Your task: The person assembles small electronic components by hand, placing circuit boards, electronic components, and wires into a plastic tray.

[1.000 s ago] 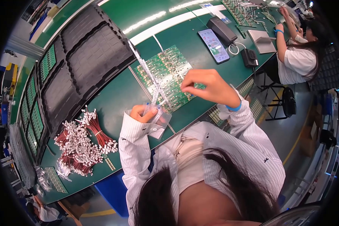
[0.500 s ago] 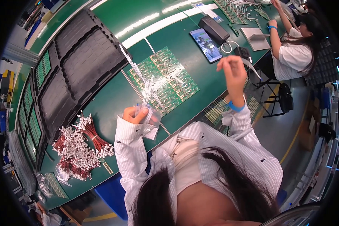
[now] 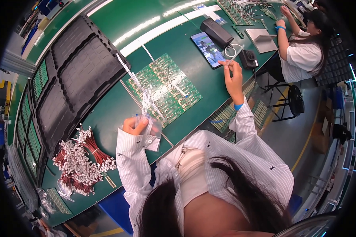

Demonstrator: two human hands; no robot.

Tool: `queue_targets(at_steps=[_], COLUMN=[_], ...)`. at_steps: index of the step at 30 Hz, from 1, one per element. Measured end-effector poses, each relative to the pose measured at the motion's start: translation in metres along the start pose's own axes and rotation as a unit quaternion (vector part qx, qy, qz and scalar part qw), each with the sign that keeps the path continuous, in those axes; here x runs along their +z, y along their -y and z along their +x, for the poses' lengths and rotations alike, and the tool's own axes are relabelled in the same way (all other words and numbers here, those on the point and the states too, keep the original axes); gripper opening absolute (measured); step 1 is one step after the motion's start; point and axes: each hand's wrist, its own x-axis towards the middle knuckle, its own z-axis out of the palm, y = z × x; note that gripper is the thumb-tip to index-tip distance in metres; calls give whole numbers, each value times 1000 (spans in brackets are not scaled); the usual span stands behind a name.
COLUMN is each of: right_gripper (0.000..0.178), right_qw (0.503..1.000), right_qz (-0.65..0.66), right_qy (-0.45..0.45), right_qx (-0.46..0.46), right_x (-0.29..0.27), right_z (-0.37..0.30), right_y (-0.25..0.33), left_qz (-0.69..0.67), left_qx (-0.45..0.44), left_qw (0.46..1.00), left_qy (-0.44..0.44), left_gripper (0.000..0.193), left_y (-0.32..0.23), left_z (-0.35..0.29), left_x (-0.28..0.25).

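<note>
The left hand [image 3: 135, 125] grips a clear bag [image 3: 156, 130] and white strips [image 3: 146, 100] at the near edge of the surface [image 3: 103, 118]; the right hand [image 3: 233, 73] pinches a pale strip [image 3: 237, 53] by the phone [image 3: 205, 48]. Beyond the bag lies a green circuit panel [image 3: 166, 83].

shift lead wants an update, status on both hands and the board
Left hand: gripping clear bag, white strips poking out. Right hand: pinching thin strip near phone. Board: flat on table, white strips partly covering it.
</note>
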Motion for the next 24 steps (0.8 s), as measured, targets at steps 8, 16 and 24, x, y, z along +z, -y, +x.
queue_targets(at_steps=[8, 16, 24], right_gripper=[3, 5, 6], right_qw=[1000, 997, 995], right_qz=[13, -41, -68], right_qy=[-12, -56, -57], right_qx=[11, 33, 41], right_x=[5, 10, 12], right_z=[3, 9, 11], right_y=[-5, -15, -13], left_qz=[2, 3, 11], left_qx=[9, -4, -4], left_qw=[1000, 1000, 1000], left_qy=[-20, -12, -4], left_gripper=[36, 30, 29], left_y=[0, 3, 0], left_z=[2, -2, 1], left_x=[1, -2, 0])
